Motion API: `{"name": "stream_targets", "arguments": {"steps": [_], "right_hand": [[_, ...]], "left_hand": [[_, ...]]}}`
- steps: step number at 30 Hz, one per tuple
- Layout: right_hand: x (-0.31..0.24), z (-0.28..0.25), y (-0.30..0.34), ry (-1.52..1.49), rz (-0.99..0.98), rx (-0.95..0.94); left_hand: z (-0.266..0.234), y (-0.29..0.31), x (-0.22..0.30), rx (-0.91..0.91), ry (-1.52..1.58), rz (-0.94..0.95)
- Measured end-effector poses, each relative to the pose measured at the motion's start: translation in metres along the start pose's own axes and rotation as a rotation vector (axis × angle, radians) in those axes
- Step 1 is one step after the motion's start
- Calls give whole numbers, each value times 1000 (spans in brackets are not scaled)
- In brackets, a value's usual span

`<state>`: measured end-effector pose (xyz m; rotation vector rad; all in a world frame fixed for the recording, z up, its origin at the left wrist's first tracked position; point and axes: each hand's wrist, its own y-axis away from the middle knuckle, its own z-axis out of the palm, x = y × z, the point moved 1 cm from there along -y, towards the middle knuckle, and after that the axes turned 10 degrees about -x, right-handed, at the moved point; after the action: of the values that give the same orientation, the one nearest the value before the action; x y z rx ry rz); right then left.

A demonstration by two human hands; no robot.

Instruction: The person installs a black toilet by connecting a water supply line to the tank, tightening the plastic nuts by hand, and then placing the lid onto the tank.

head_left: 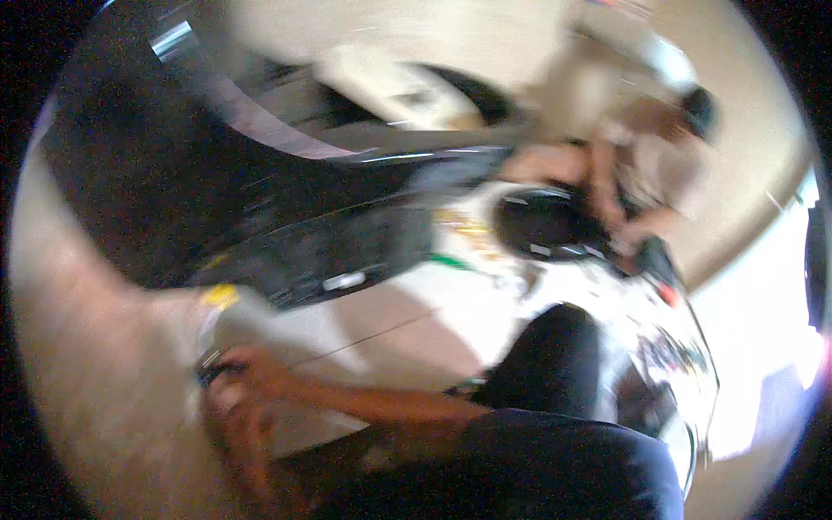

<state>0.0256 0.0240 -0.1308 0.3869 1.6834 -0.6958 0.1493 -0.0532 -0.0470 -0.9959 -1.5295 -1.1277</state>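
Motion blur smears most of the picture. My right hand reaches across from the right to the lower left, its fingers bent close around a small dark thing whose kind I cannot make out. Just below it, touching or nearly touching, is my left hand, its fingers too smeared to read. A white surface with a yellow patch lies just beyond both hands.
A large dark glossy body with curved edges fills the upper left. At the upper right a crouching person has both arms at a black round thing. Blurred small items lie at the right. My dark-clothed leg is in front.
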Motion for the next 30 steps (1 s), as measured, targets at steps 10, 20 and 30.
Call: {"name": "stream_targets", "arguments": {"steps": [10, 20, 30], "right_hand": [[-2, 56, -29, 61, -33, -99], [-27, 58, -33, -74, 144, -67], [12, -19, 0, 83, 50, 95]], "left_hand": [[-27, 16, 1, 78, -30, -36], [-29, 37, 9, 127, -17, -44], [27, 9, -2, 13, -61, -47]]}}
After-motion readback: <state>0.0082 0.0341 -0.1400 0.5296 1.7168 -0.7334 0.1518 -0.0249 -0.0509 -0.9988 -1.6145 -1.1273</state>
